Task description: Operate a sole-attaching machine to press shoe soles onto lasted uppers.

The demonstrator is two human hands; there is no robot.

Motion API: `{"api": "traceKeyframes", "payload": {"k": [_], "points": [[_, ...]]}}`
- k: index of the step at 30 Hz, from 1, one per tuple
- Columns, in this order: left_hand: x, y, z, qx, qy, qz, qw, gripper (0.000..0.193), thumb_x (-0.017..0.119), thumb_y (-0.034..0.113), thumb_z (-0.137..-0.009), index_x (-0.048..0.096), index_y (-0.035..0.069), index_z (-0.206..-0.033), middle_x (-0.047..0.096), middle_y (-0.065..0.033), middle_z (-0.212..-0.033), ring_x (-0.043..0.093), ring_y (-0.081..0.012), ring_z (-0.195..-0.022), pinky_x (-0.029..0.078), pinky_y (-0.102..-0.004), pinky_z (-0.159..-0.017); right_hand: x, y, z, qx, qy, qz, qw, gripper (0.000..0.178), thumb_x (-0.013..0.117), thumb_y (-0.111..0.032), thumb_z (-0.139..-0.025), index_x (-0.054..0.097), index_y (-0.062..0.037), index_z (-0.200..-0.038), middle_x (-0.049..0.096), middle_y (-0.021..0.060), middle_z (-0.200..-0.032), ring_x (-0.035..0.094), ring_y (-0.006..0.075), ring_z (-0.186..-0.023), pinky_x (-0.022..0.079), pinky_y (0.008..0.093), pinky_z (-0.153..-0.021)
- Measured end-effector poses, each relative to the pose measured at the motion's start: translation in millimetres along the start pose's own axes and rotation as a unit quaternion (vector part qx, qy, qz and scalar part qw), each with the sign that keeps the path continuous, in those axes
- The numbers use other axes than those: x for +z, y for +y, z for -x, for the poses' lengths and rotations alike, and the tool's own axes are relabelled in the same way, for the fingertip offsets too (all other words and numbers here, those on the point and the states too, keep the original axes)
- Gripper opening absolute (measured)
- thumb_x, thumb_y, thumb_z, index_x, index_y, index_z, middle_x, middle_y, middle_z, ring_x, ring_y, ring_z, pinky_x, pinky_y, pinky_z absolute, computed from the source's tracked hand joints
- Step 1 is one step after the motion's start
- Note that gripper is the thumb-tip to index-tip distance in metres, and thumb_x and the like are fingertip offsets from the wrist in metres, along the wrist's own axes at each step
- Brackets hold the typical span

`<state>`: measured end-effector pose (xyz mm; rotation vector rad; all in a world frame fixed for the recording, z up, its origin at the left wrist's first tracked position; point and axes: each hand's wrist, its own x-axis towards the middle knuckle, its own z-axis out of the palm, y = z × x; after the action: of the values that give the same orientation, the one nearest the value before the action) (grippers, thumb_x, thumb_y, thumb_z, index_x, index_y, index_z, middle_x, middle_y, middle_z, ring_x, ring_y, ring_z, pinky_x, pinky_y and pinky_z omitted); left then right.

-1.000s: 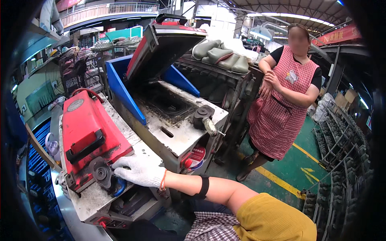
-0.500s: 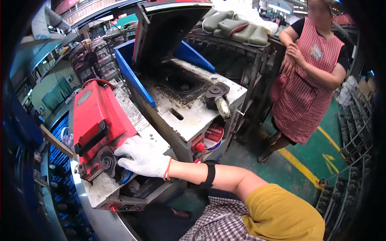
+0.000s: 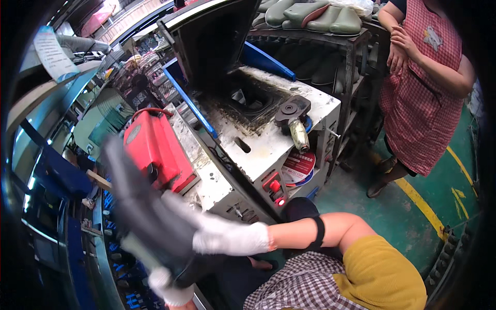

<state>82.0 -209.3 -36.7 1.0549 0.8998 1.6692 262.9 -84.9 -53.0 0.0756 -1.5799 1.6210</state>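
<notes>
A long dark boot, smeared by motion, slants across the lower left. My right hand, in a white knit glove, grips its side from the right, the fingers reaching along it and blurred. Below, my left hand, also white-gloved, holds the boot near its lower end. Behind the boot is a machine with a red cover, whose front the boot partly hides. To its right stands a second machine with its dark lid raised over a blackened opening.
A black round knob with a wrapped handle sits on the second machine. Green rubber shoes lie on a rack behind. A co-worker in a red checked apron stands at the right, hands together. Several blue parts line the lower left.
My right hand has left the knob beside the red cover and moved down onto the boot. The boot and my left hand have come into view. The view has shifted left.
</notes>
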Motion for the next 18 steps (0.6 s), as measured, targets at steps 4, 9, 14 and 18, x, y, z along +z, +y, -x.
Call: {"api": "traceKeyframes", "payload": {"k": [4, 9, 14, 18], "points": [[53.8, -0.5, -96.2, 0.058, -0.057, -0.297, 0.951, 0.104, 0.072, 0.055, -0.096, 0.024, 0.001, -0.171, 0.041, -0.0180, -0.169, 0.038, -0.0299, -0.158, 0.027, -0.0446, -0.130, -74.7, -58.5, 17.2, 0.071, 0.178, -0.108, 0.975, 0.096, 0.063, -0.035, -0.101, 0.011, 0.0042, -0.172, 0.027, 0.0176, -0.176, 0.037, 0.0260, -0.157, 0.027, 0.0371, -0.130], [120.6, 34.2, -216.8, 0.285, -0.075, -0.371, 0.881, 0.095, 0.067, 0.042, -0.102, 0.019, -0.002, -0.171, 0.035, -0.0248, -0.171, 0.034, -0.0327, -0.160, 0.023, -0.0431, -0.131, -227.6, -90.8, -13.8, 0.097, 0.256, 0.179, 0.945, 0.080, 0.063, -0.030, -0.097, 0.037, 0.0026, -0.165, 0.058, 0.0169, -0.154, 0.060, 0.0213, -0.134, 0.046, 0.0343, -0.115], [167.9, 79.3, -350.0, 0.416, -0.037, -0.487, 0.767, 0.084, 0.065, 0.048, -0.100, 0.040, -0.001, -0.164, 0.049, -0.0252, -0.163, 0.049, -0.0346, -0.151, 0.036, -0.0401, -0.124, -324.5, -92.1, -100.0, 0.183, 0.289, 0.455, 0.822, 0.083, 0.070, -0.042, -0.087, 0.053, 0.0016, -0.157, 0.065, 0.0242, -0.147, 0.065, 0.0321, -0.134, 0.049, 0.0378, -0.113], [211.8, 96.0, -432.6, 0.431, -0.060, -0.580, 0.689, 0.085, 0.054, 0.059, -0.103, 0.037, 0.007, -0.168, 0.043, -0.0249, -0.168, 0.040, -0.0368, -0.157, 0.029, -0.0419, -0.128, -368.6, -55.6, -133.0, 0.249, 0.203, 0.664, 0.675, 0.082, 0.067, -0.052, -0.081, 0.063, -0.0050, -0.149, 0.072, 0.0235, -0.137, 0.065, 0.0402, -0.132, 0.050, 0.0408, -0.113]]}}
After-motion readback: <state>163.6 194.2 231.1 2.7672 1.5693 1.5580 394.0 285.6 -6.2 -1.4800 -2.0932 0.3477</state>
